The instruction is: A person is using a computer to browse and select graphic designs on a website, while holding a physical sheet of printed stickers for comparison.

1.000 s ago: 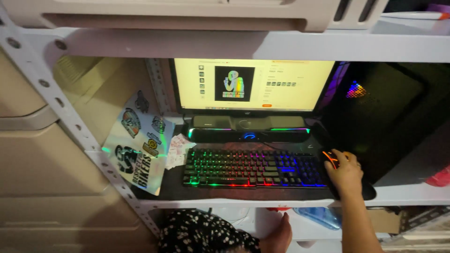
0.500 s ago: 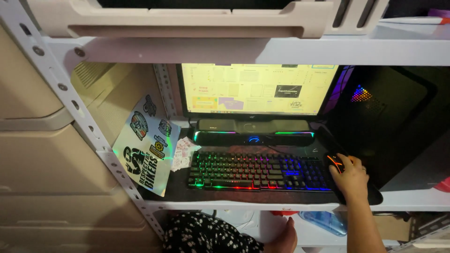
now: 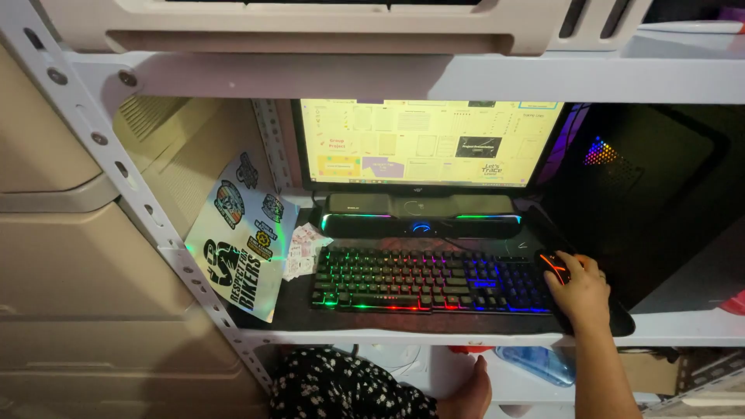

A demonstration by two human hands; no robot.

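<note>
The right hand (image 3: 580, 289) is still cupping the mouse (image 3: 552, 268), grip closed over it, right of the rainbow keyboard (image 3: 429, 281) on the shelf. Monitor (image 3: 429, 142) is now showing a different page, so they're clicking around. Left hand's out of view.

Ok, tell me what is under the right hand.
The right hand covers a black mouse with orange lights. Only its front end shows. It sits on a dark mat beside the keyboard; the mouse's rear is hidden.
</note>
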